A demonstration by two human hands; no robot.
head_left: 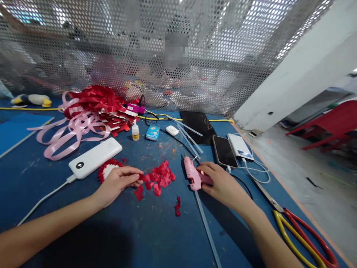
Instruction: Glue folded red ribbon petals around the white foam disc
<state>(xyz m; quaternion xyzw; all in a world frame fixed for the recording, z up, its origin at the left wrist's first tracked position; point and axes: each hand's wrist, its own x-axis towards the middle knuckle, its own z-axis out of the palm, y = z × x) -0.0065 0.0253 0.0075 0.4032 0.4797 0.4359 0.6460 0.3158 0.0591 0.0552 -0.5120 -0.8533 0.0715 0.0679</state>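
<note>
Between the fingertips of my left hand [118, 183] is a small red petal [141, 177], at the left edge of a pile of red fabric petals [160, 176]. Partly behind that hand lies a round white piece with a ruffled red edge [109, 168]. My right hand [221, 182] is closed round the handle of a pink glue gun [192, 173], its nozzle pointing away from me. A long clear glue stick [208, 230] runs out of the gun's rear toward me. A small dark red cluster [177, 207] lies between the hands.
Red ribbon [97, 102], pink ribbon [75, 130] and a white power bank [95, 158] are at the left. A glue bottle [135, 131] and blue box [152, 133] stand behind the petals. Right are a phone [224, 150], another power bank [240, 146] and scissors [295, 230]. Perforated metal [156, 52] rises behind.
</note>
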